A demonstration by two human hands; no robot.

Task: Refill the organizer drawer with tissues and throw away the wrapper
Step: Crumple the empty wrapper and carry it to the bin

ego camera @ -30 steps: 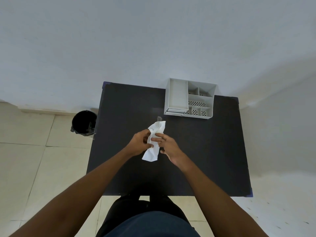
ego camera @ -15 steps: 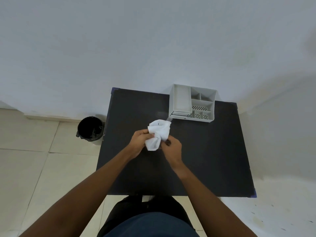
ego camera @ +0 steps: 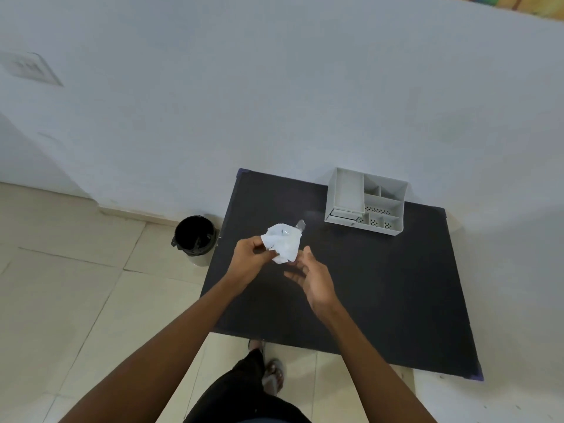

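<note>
My left hand (ego camera: 248,261) pinches a crumpled white wrapper (ego camera: 283,242) above the black table (ego camera: 396,285); a clear plastic tab sticks out at the wrapper's top right. Just to the right of the wrapper, my right hand (ego camera: 311,277) is open with its fingers spread, holding nothing. The white organizer (ego camera: 367,206) stands at the table's far edge against the wall. Its drawer front shows at the lower left and looks pushed in.
A black-lined waste bin (ego camera: 195,238) stands on the tiled floor by the table's left edge, to the left of my left hand. The white wall runs behind the table. My legs and feet are below, near the table's front edge.
My right hand has let go of the wrapper and opened. The left hand now holds the crumpled wrapper alone. The camera view has shifted left, so the bin sits nearer the centre.
</note>
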